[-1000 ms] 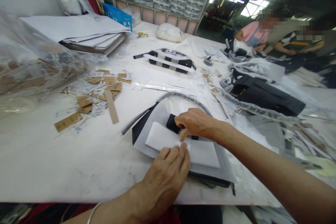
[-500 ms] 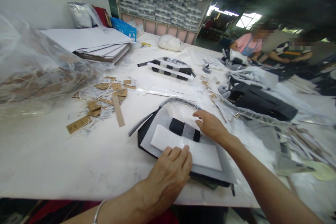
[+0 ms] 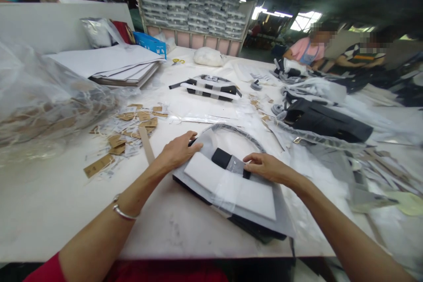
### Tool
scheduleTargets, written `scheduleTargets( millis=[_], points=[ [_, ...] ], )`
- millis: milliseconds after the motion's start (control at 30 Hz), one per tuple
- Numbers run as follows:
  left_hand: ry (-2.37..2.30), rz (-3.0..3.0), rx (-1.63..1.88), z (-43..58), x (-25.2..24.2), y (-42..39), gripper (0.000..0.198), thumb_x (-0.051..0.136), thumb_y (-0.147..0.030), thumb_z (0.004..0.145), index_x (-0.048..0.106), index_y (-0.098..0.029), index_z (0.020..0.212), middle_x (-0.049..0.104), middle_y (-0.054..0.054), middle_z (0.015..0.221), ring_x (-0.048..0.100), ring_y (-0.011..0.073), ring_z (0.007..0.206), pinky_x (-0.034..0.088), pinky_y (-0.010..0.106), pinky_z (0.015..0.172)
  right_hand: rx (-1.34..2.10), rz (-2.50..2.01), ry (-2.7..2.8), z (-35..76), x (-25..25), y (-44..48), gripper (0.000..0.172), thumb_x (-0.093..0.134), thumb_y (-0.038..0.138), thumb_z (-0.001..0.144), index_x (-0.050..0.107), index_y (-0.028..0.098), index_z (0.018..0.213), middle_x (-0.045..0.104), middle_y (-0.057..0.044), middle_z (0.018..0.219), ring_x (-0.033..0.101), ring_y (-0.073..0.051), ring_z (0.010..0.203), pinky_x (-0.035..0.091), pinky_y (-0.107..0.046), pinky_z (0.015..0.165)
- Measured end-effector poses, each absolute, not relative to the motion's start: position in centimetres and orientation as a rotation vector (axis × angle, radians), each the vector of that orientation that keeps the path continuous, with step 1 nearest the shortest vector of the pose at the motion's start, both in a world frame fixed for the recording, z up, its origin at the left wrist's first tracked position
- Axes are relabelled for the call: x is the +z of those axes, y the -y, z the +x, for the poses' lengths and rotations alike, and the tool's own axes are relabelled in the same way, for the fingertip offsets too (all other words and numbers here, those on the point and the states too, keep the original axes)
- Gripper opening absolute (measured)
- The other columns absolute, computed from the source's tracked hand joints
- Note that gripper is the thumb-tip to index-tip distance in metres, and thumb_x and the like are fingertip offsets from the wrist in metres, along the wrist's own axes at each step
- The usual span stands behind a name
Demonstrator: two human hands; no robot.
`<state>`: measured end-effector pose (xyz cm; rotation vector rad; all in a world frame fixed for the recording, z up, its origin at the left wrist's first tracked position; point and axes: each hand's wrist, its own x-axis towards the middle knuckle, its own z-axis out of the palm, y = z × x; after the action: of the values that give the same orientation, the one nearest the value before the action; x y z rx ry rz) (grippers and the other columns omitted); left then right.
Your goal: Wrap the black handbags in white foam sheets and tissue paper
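Observation:
A black bag lies flat on the white table in front of me, covered by a grey sheet and a white foam pad. A black flap with a taped middle pokes out above the pad. My left hand rests on the bag's upper left corner, fingers curled over the edge. My right hand pinches the right end of the flap. The bag's wrapped handle arcs behind both hands.
Brown paper tags are scattered to the left beside a big clear plastic bag. A stack of white sheets sits at the back left. Another wrapped black bag lies mid-table and a dark bag to the right. Two people sit at the far right.
My left hand left the near edge of the foam pad and moved up to the bag's upper left corner. My right hand closed on the flap. The bag has turned slightly.

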<state>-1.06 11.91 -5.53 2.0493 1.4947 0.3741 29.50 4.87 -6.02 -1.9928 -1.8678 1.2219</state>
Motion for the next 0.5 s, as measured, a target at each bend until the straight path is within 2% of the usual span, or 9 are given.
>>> scheduleTargets(
  millis=[133, 233, 400, 500],
  points=[
    [-1.371, 1.803, 0.435, -2.0, -6.6, -12.3, 0.071, 0.057, -0.058, 0.083, 0.044, -0.019, 0.141, 0.063, 0.014, 0.129, 0.063, 0.0304, 0.113, 0.049, 0.041, 0.095, 1.360, -1.881, 1.722, 28.8, -6.9, -4.7, 0.044, 0.065, 0.045, 0.080, 0.064, 0.015, 0.112, 0.072, -0.003, 0.086, 0.065, -0.018, 0.077, 0.049, -0.027, 0.068],
    [-1.297, 1.721, 0.486, -2.1, -6.8, -12.5, 0.076, 0.063, -0.059, 0.077, 0.046, -0.019, 0.140, 0.064, 0.014, 0.125, 0.065, 0.0293, 0.108, 0.052, 0.039, 0.089, 1.386, -1.825, 1.697, 28.2, -7.5, -4.5, 0.043, 0.065, 0.047, 0.080, 0.065, 0.017, 0.111, 0.072, -0.002, 0.086, 0.066, -0.018, 0.079, 0.050, -0.028, 0.070],
    [-1.320, 1.800, 0.484, -2.3, -6.7, -12.6, 0.061, 0.060, -0.056, 0.081, 0.057, -0.018, 0.128, 0.066, 0.012, 0.122, 0.064, 0.0290, 0.108, 0.051, 0.041, 0.094, 1.324, -1.867, 1.810, 28.2, -6.6, -4.2, 0.040, 0.059, 0.048, 0.085, 0.067, 0.018, 0.110, 0.074, -0.004, 0.090, 0.067, -0.020, 0.084, 0.052, -0.031, 0.074],
    [-1.439, 2.009, 0.666, -3.2, -5.7, -11.1, 0.045, 0.053, -0.047, 0.089, 0.060, -0.019, 0.123, 0.064, 0.010, 0.126, 0.063, 0.0275, 0.110, 0.050, 0.043, 0.097, 0.936, -2.056, 1.955, 28.9, -4.1, -2.8, 0.035, 0.058, 0.042, 0.086, 0.068, 0.020, 0.111, 0.074, -0.007, 0.105, 0.067, -0.024, 0.096, 0.052, -0.037, 0.085]
  ],
)
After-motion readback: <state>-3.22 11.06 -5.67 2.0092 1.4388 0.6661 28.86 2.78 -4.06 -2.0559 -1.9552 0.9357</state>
